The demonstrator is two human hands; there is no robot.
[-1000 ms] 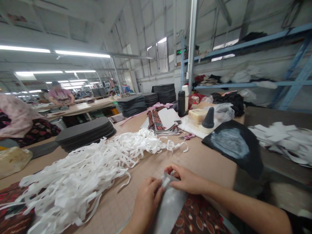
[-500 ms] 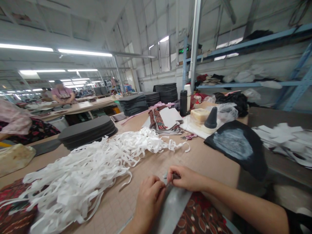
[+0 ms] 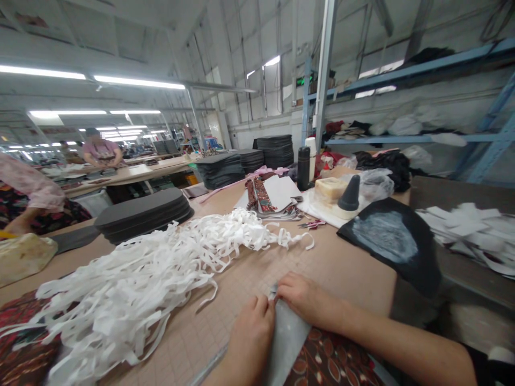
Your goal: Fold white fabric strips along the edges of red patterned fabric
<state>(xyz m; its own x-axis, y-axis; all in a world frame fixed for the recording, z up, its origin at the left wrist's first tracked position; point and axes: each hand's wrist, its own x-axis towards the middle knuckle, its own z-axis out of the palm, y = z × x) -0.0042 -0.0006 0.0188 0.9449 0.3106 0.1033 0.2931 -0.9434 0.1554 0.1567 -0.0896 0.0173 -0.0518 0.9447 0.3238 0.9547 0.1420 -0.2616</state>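
Observation:
My left hand (image 3: 251,332) and my right hand (image 3: 303,297) meet at the front of the table, fingertips close together. Both have closed fingers on the far edge of a grey-backed piece of fabric (image 3: 287,338), whose very tip sticks out past them. A brown and red leaf print (image 3: 328,356) shows on the piece's lower right part. How each thumb lies underneath is hidden. To the left of my hands spreads a tangled heap of white strips (image 3: 161,273).
Small scissors (image 3: 313,224) lie beyond my hands, near a stack of printed and white pieces (image 3: 277,195). A dark cone (image 3: 350,194) and a black cloth with a whitish smear (image 3: 386,238) are right. Dark stacked sheets (image 3: 140,212) stand left. A co-worker's arm (image 3: 30,193) reaches in there.
My right hand's fingers have gone from a raised, curled pinch to lying lower over the edge. My left fingers have straightened a little and point further forward. The co-worker's hand has come into view.

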